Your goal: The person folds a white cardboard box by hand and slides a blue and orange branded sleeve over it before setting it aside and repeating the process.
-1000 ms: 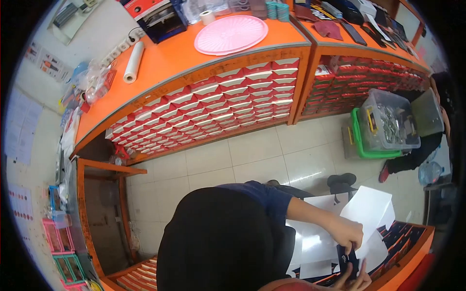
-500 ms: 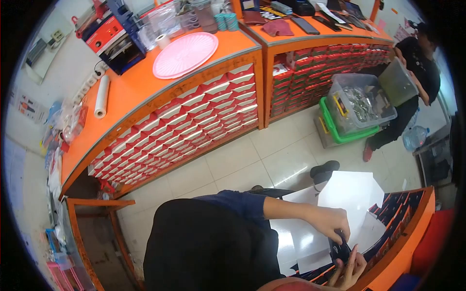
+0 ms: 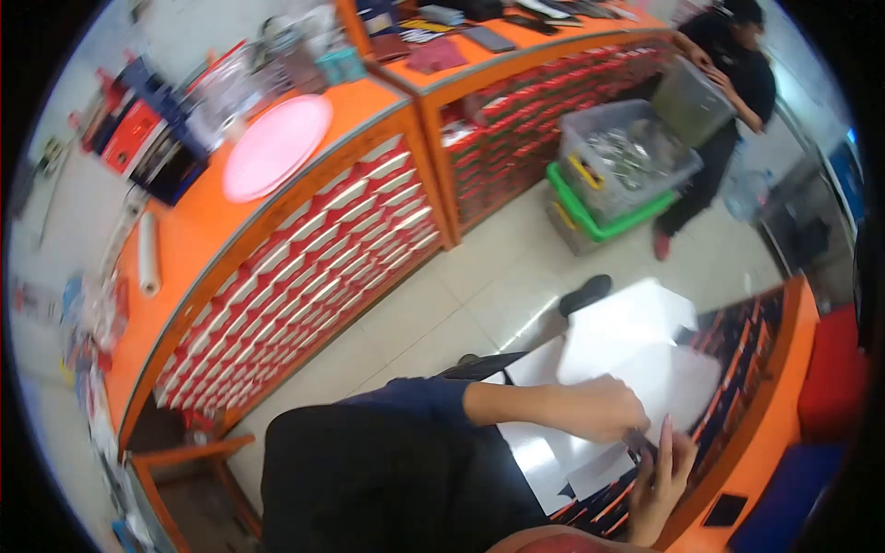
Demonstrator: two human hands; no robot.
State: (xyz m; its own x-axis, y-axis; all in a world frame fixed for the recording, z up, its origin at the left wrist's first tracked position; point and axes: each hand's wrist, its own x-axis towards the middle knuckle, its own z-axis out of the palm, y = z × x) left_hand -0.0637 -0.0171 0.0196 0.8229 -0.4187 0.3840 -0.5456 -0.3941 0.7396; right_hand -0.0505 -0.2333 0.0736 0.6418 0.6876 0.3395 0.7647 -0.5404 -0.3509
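My left hand (image 3: 604, 407) comes in from the left below a navy sleeve. Its fingers are closed on a small dark flat object (image 3: 638, 442), whose exact kind I cannot make out. From below, my right hand (image 3: 666, 475) meets the object's other end, with thumb and fingers around it. Beneath both hands lie several glossy white sheets (image 3: 622, 332), overlapping one another. Rows of dark boxes with orange marks (image 3: 737, 369) show beyond and under the sheets.
An orange counter edge (image 3: 737, 461) runs along the right, carrying a dark phone-like item (image 3: 725, 510). Across the tiled floor, another person (image 3: 728, 74) holds a lid beside a clear bin (image 3: 627, 152). Red-and-white boxes (image 3: 313, 267) fill the shelf under the far counter (image 3: 198, 249).
The view has swung, so the far counter and bin sit further left. The dark object has turned and shows less of its face. The phone-like item has come into view.
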